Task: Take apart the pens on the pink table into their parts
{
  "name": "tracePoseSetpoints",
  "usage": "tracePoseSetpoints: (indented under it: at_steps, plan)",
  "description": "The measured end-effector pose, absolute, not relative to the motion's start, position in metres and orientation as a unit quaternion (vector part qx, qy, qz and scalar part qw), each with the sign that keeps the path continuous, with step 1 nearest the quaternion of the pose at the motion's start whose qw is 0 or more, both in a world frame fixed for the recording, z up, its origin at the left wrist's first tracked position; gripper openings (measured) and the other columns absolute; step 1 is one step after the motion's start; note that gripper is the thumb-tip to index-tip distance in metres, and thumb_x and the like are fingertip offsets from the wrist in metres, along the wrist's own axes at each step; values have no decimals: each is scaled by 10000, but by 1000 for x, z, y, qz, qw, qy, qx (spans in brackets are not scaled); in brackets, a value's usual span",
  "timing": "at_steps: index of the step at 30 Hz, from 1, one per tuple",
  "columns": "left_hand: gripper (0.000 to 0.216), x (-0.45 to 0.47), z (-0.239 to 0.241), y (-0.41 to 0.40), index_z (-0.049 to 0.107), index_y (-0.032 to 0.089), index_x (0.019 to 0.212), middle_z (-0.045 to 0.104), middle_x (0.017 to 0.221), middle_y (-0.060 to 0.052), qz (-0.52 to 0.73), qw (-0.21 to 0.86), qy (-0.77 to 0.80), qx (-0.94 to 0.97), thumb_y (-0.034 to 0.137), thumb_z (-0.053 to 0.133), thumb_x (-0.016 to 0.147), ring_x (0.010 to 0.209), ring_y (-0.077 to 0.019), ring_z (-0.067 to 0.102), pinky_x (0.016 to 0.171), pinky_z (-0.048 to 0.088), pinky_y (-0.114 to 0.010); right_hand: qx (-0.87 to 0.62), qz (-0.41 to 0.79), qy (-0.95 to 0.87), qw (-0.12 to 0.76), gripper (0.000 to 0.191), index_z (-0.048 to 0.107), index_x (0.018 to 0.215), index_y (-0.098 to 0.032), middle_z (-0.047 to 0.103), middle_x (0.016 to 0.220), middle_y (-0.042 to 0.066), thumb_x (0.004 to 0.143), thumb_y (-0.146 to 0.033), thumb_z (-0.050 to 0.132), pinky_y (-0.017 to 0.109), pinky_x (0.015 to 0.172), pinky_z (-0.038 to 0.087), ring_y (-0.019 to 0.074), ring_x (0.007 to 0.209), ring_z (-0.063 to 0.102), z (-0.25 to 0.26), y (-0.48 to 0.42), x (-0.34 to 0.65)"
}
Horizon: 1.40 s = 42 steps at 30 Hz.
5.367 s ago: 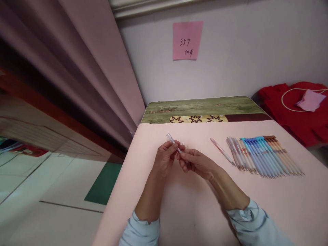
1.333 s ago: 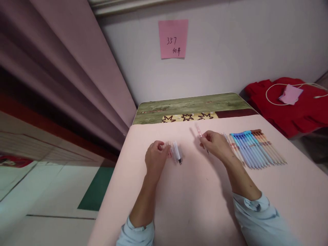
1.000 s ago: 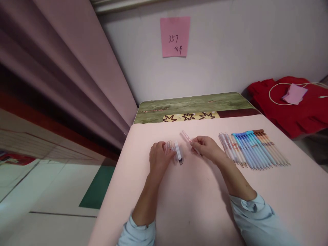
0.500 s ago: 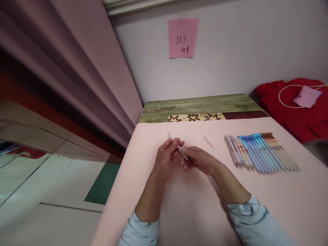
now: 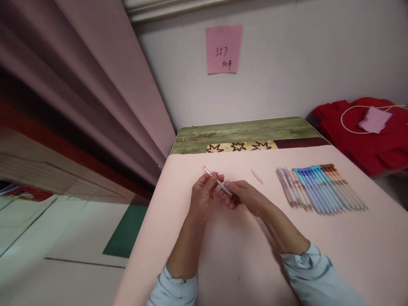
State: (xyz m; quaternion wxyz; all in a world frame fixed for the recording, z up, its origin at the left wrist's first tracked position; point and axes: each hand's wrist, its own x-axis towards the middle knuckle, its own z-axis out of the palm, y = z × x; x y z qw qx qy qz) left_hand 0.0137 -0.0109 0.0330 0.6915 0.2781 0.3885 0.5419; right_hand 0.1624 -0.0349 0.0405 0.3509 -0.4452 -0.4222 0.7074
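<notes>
A: Item in hand?
B: One pale pen (image 5: 216, 182), slanted above the pink table (image 5: 242, 255). Left hand (image 5: 204, 196) pinches its upper half; right hand (image 5: 244, 196) pinches the lower end.
A: Other stock?
B: Small pale cap-like piece (image 5: 256, 176), loose beside the right hand. Row of pens (image 5: 318, 188) farther right, side by side.

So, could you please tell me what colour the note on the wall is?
The note is pink with dark handwriting, seen in the head view.
</notes>
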Motion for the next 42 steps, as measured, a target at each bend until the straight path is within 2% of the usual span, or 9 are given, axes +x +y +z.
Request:
tracePoseSetpoints:
  at_steps: [4, 8, 13, 18, 25, 30, 35, 38, 42]
  plan:
    - [276, 15, 34, -11, 670, 140, 880, 728, 849, -60, 549, 690, 387, 269, 270, 818, 687, 810, -147, 670, 778, 503, -278, -443, 689, -433, 377, 475, 581, 848, -177, 645, 713, -8, 643, -540, 811, 207, 546, 430, 104, 617, 591, 40, -34, 164]
    - [277, 15, 34, -12, 666, 143, 881, 730, 866, -63, 545, 687, 388, 283, 296, 808, 699, 685, -127, 645, 660, 490, -265, -450, 699, -433, 348, 535, 630, 865, -153, 593, 597, -10, 805, -681, 566, 205, 433, 328, 76, 449, 486, 38, -34, 163]
    - [295, 15, 33, -11, 665, 149, 883, 726, 860, -55, 561, 680, 393, 261, 278, 827, 672, 824, -152, 677, 805, 497, -288, -454, 674, -446, 376, 460, 570, 834, -185, 625, 650, -23, 655, -546, 793, 191, 468, 351, 85, 521, 534, 39, -33, 164]
    - [294, 15, 34, -10, 658, 140, 888, 727, 882, -63, 568, 677, 387, 263, 292, 813, 691, 760, -143, 670, 773, 505, -299, -463, 680, -442, 358, 511, 644, 827, -149, 525, 521, -32, 815, -653, 558, 208, 400, 252, 68, 413, 407, 38, -32, 166]
    - [309, 23, 30, -13, 657, 149, 904, 729, 879, -52, 579, 671, 397, 237, 284, 822, 681, 786, -143, 684, 846, 507, -315, -509, 622, -446, 393, 469, 532, 797, -197, 587, 634, -45, 582, -474, 843, 208, 483, 409, 95, 523, 543, 35, -30, 170]
    - [305, 24, 31, -13, 655, 149, 907, 729, 890, -53, 582, 671, 388, 247, 281, 817, 686, 793, -142, 680, 829, 508, -311, -497, 657, -451, 343, 565, 623, 765, -153, 560, 521, -6, 842, -694, 481, 221, 403, 338, 86, 404, 466, 37, -30, 170]
    - [318, 23, 32, -12, 656, 154, 924, 731, 888, -52, 578, 675, 394, 236, 283, 819, 683, 775, -148, 689, 827, 515, -316, -493, 644, -447, 378, 435, 587, 821, -183, 626, 674, -20, 655, -528, 793, 194, 473, 389, 88, 534, 559, 38, -30, 173]
    - [322, 24, 32, -13, 655, 153, 931, 733, 890, -53, 578, 676, 393, 233, 274, 820, 683, 771, -150, 692, 812, 524, -313, -485, 653, -454, 364, 438, 617, 877, -179, 600, 633, -27, 728, -579, 714, 197, 431, 338, 78, 474, 511, 39, -30, 174]
    - [316, 21, 31, -11, 655, 145, 923, 734, 887, -60, 591, 665, 397, 224, 267, 819, 681, 769, -150, 696, 810, 534, -304, -479, 660, -469, 339, 433, 648, 764, -150, 546, 535, -23, 803, -580, 618, 199, 413, 298, 65, 424, 430, 37, -29, 174]
